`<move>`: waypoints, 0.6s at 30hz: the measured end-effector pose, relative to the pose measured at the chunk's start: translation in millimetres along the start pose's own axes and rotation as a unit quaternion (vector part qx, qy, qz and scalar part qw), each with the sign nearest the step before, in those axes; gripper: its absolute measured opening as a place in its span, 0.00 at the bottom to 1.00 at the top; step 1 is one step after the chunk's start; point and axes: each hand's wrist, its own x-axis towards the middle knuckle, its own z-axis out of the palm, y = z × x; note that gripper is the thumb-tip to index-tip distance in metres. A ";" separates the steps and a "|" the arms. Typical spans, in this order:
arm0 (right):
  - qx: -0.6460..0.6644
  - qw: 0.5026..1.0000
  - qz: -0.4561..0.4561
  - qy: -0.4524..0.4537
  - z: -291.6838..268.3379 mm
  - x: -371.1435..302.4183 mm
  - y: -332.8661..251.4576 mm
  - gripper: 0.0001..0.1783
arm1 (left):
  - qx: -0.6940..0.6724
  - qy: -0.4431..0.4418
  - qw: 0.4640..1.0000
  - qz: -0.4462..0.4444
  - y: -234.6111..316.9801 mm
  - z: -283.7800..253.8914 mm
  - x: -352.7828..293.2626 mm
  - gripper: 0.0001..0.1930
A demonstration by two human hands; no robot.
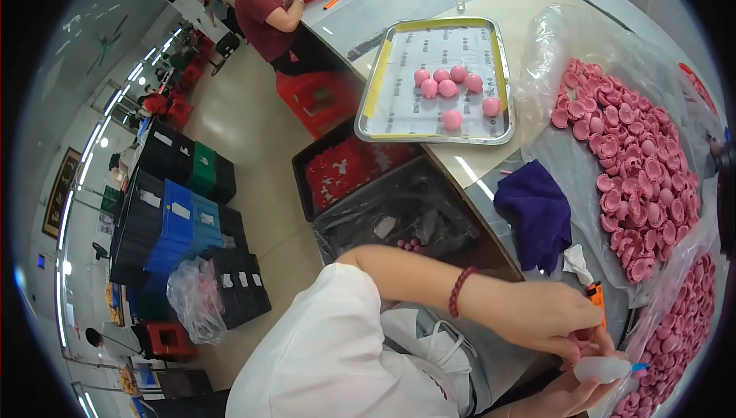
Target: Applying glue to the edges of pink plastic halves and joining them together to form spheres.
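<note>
My left hand, a dark red beaded bracelet at its wrist, is closed with its fingertips round a small pink shell piece, mostly hidden by the fingers. Just below it, my right hand grips a white squeeze bottle with a blue nozzle. That nozzle points right, toward a heap of pink half-shells. A larger pile of pink half-shells lies on clear plastic further up. An orange tool and a crumpled white tissue rest beside my left hand.
A metal tray lined with printed paper carries several pink balls. A purple cloth lies nearer me. Black bins stand below the table edge, one with red pieces. A co-worker sits at the table's far end.
</note>
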 end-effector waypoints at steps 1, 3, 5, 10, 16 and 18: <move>-0.022 1.000 0.008 0.004 3.8 -1.4 -1.1 0.24 | -0.058 0.022 0.997 -0.044 0.0 5.6 -5.6 0.13; 0.001 1.000 0.026 -0.008 7.3 -6.1 -2.3 0.25 | -0.117 0.048 0.988 -0.089 0.3 14.3 -15.2 0.15; -0.023 0.998 0.046 0.023 7.4 -11.7 -0.7 0.25 | -0.272 0.114 0.942 -0.161 2.1 21.7 -22.0 0.19; 0.005 0.995 0.077 0.060 -3.0 -24.4 9.0 0.24 | -0.491 0.126 0.832 -0.226 6.0 36.6 -30.6 0.21; 0.257 0.952 0.060 0.156 -29.8 -16.0 14.3 0.25 | -0.647 0.105 0.711 -0.255 3.2 36.9 -35.5 0.27; 0.096 0.987 -0.026 0.126 -37.7 -13.3 13.2 0.22 | -0.588 0.097 0.761 -0.255 3.1 38.9 -36.6 0.24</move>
